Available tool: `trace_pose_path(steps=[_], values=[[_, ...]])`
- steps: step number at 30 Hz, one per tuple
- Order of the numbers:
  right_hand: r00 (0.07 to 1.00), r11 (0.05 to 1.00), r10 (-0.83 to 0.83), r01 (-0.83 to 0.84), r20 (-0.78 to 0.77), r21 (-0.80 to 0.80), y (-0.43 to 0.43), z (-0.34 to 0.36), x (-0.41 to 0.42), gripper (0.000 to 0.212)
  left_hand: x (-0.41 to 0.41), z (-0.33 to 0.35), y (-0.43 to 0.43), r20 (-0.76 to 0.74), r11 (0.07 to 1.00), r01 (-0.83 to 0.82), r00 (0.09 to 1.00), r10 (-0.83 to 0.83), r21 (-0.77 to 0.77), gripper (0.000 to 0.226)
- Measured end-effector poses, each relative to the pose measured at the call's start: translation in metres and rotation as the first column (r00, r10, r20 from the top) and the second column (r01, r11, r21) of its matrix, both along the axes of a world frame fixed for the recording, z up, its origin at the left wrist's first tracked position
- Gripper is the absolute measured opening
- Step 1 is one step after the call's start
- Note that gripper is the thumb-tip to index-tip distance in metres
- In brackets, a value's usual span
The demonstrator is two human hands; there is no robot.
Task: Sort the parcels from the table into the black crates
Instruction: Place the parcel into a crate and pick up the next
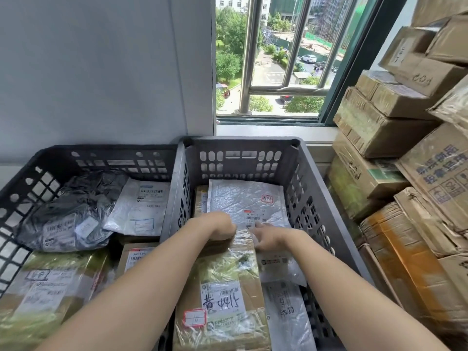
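Observation:
Two black crates stand side by side below a window. The right crate (240, 148) holds a white bubble mailer (245, 198) at its far end and a taped cardboard parcel (222, 287) nearer me. My left hand (222, 228) and my right hand (268, 236) both rest at the mailer's near edge, on top of the cardboard parcel; the fingers are curled there and partly hidden. The left crate (50, 158) contains a black plastic bag (73, 206), a white mailer (141, 206) and cardboard parcels.
Stacked cardboard boxes (405, 173) fill the right side, close against the right crate. A grey wall (101, 72) rises behind the left crate. The window with metal bars (278, 59) is behind the right crate.

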State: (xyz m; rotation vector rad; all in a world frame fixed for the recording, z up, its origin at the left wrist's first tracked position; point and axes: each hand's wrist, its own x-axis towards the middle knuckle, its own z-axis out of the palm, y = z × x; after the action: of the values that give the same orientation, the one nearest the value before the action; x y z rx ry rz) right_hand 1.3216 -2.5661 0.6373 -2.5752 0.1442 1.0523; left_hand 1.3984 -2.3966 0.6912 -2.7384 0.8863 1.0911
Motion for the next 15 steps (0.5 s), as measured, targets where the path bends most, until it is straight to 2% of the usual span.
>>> trace_pose_path(steps=[3,5,7,10,15], values=[[0.957,0.941,-0.291,0.284,0.012,0.182,-0.018,0.017,0.011,0.062,0.006,-0.001,-0.003,-0.115,0.998,-0.012,0.993,0.019,0.064,0.055],[0.911,0.907,-0.401,0.381,0.091,0.181,-0.021,0.014,0.016,0.067,0.014,-0.003,-0.005,-0.060,0.997,-0.016,0.998,0.021,0.073,0.051],[0.917,0.932,-0.362,0.355,0.171,0.069,-0.020,-0.001,0.018,0.064,0.023,-0.012,-0.008,0.034,0.997,-0.020,0.999,0.018,0.070,0.048],[0.948,0.962,-0.264,0.273,0.180,-0.024,-0.017,-0.028,0.016,0.072,0.029,-0.024,-0.012,0.020,0.989,0.022,0.999,-0.025,0.148,0.065],[0.951,0.972,-0.221,0.232,0.218,-0.027,-0.026,-0.051,0.025,0.085,0.041,-0.046,-0.020,0.016,0.965,0.085,0.996,-0.092,0.249,0.074]])
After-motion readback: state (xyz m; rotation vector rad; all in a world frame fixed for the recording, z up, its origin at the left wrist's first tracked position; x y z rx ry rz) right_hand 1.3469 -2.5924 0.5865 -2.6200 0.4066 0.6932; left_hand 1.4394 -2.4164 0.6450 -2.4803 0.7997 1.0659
